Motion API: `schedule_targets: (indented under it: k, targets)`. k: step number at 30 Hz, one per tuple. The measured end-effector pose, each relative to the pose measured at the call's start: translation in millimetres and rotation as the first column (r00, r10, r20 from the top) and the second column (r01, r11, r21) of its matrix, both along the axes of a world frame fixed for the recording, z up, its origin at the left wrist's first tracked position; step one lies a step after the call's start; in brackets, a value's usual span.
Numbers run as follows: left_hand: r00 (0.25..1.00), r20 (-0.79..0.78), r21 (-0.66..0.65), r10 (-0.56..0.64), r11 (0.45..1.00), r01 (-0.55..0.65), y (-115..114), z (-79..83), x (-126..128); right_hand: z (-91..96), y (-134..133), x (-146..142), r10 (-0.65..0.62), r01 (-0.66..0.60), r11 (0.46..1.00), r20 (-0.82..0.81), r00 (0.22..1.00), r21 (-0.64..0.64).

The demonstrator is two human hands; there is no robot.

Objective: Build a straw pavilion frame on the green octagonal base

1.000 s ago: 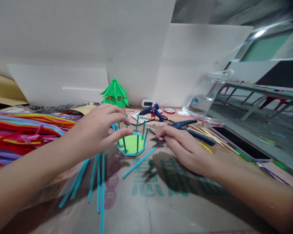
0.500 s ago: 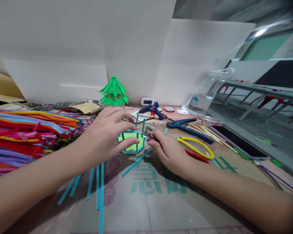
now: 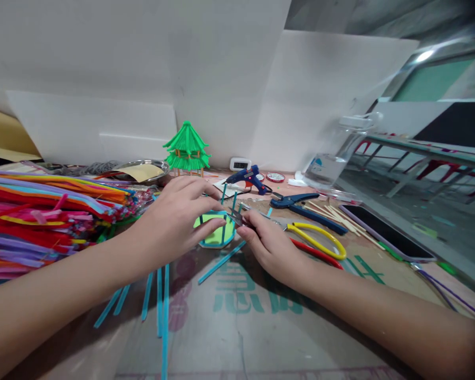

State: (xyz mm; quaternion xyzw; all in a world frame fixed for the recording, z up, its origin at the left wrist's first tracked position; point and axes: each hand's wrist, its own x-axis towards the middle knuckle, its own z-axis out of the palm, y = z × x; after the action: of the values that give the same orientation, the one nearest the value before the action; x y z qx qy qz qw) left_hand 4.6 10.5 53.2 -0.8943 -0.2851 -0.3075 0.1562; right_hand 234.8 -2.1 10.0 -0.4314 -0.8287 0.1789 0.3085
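Observation:
Between my hands lies a small yellow-green eight-sided base edged in blue, with several thin blue-green sticks standing up from it. My left hand arches over its left side, thumb and fingers apart, with nothing visible between them. From the right, my right hand pinches a pointed metal tool, its tip close to the sticks at the base's right edge. My fingers hide most of this tool. Scissors with yellow and red handles reach beneath my right hand. A loose blue strip lies in front of the base.
Bundles of coloured pipe cleaners fill the left. Behind stand a green pagoda-like model, a glue gun and a small clock. Blue-handled cutters, a bottle and a phone are at right.
The metal tool's tip has tilted slightly upward and left. My left hand has barely shifted, and the base and sticks stay almost where they were.

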Motion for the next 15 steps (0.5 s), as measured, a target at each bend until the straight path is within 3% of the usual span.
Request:
schedule_targets:
  k: [15]
  targets:
    - [1.000,-0.013,-0.051,0.016,0.999,-0.017,0.8,1.9,-1.8,-2.0,0.8,-3.7,0.003,-0.003,0.999,-0.009,1.000,-0.038]
